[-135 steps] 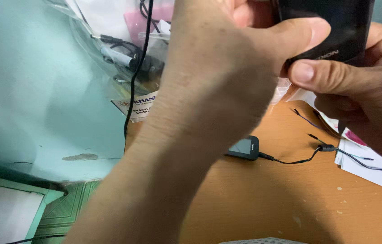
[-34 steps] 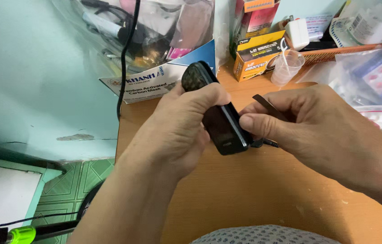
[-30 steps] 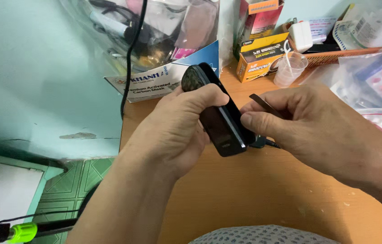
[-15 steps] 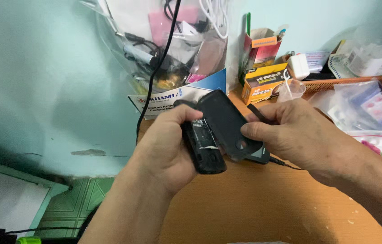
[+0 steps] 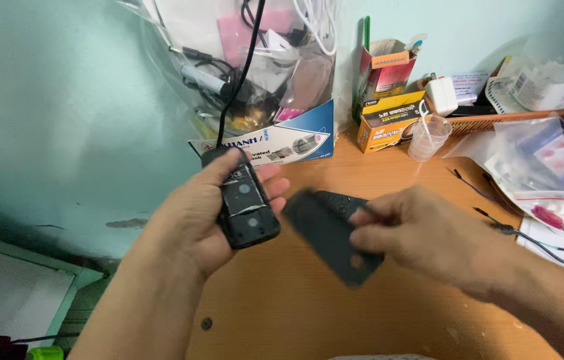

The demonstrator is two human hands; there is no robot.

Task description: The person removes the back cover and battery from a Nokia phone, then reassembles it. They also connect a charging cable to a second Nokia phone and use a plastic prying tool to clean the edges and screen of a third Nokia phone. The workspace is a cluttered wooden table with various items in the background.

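My left hand [image 5: 192, 220] grips a small black mobile phone [image 5: 245, 212] with its back open, so the inner compartment shows. To its right, my right hand [image 5: 422, 237] holds the phone's black back cover [image 5: 332, 237], which is blurred and sits apart from the phone, just above the wooden table [image 5: 362, 320]. A second dark device [image 5: 336, 200] lies on the table behind the cover, partly hidden by it.
A clear plastic bag of cables [image 5: 255, 60] stands at the back against the pale green wall. Small cardboard boxes [image 5: 388, 117], a plastic cup [image 5: 426, 137], a white charger [image 5: 440, 97] and plastic packets [image 5: 548, 170] crowd the back right. A thin black wire [image 5: 515, 230] lies at the right.
The back cover has come off the phone. My right hand has carried it to the right and lower, away from the phone that my left hand still holds.
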